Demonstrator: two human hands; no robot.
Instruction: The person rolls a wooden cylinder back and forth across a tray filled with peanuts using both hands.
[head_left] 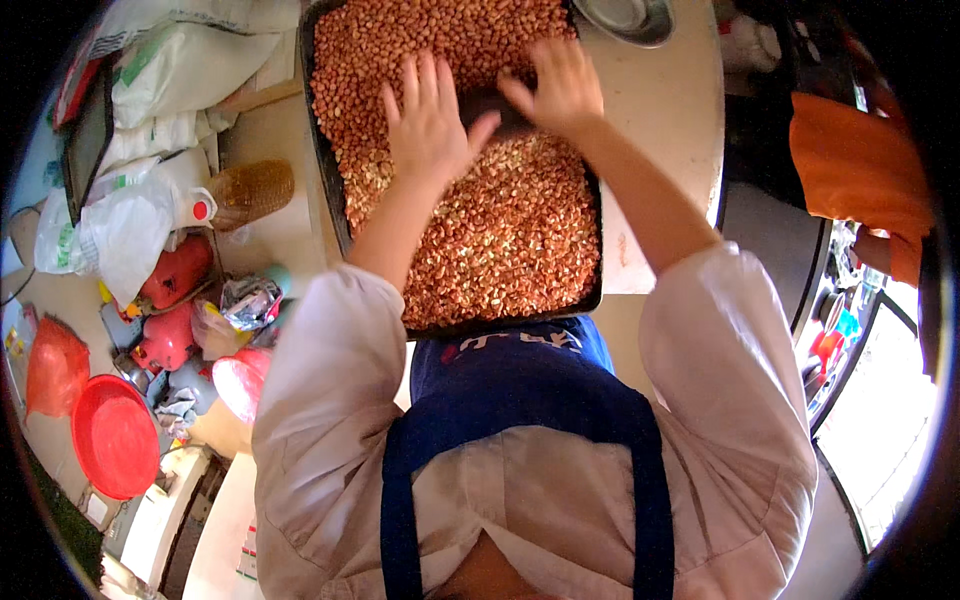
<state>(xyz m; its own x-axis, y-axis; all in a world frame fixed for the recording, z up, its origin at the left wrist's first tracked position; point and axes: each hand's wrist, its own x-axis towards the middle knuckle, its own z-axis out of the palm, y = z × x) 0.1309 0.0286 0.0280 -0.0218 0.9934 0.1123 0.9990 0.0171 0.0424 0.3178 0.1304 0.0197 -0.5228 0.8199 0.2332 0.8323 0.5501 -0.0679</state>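
Note:
A large dark tray [324,190] lies before me, full of reddish-brown peanuts. In its far part the peanuts [440,30] look whole; in the near part lie split and broken peanuts [510,240] with pale insides. My left hand [432,130] is over the peanuts at the tray's middle, fingers spread and palm down. Level with it on the right, my right hand [562,95] also has its fingers apart, slightly blurred. Between the hands a dark patch [492,112] shows; I cannot tell whether it is bare tray, shadow or a flat tool.
The tray rests on a pale table [670,120], with a metal bowl [632,15] at its far right. To the left are white sacks [190,75], an oil bottle [255,195], plastic bags and a red basin [115,437]. Orange cloth [850,160] hangs at the right.

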